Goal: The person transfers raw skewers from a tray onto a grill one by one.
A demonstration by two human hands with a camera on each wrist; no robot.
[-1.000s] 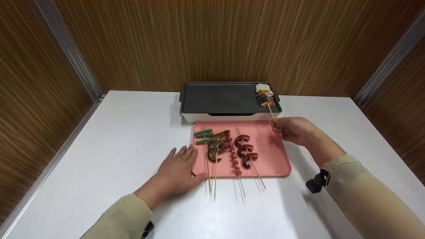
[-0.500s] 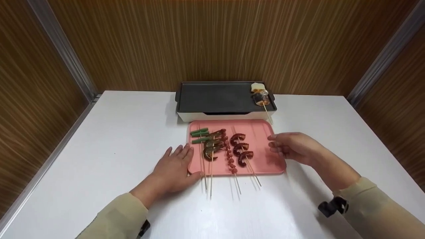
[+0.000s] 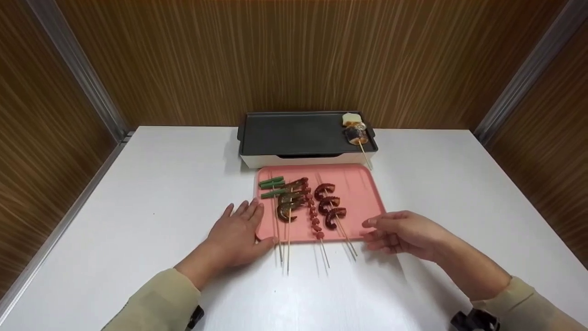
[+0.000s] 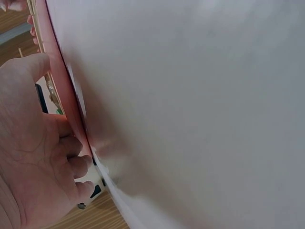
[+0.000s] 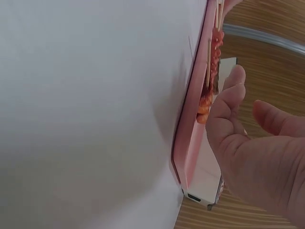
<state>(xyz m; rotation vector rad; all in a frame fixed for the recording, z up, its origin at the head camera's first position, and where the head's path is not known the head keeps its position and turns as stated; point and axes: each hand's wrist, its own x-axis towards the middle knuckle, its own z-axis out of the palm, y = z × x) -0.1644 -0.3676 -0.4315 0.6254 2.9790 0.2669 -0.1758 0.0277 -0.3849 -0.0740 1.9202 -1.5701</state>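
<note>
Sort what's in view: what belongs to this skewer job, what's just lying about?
Likely the job's:
left hand
right hand
pink tray
green skewer
shrimp skewer
small red skewer
tentacle skewer
griddle
brown-and-white skewer on it

Just surroundings:
white table
wood-grain panels

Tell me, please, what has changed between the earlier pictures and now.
The right hand has let go of the skewer on the griddle and drawn back to the near right corner of the tray, holding nothing. The left hand stays at the tray's left edge, and the four skewers on the tray lie as before.
</note>
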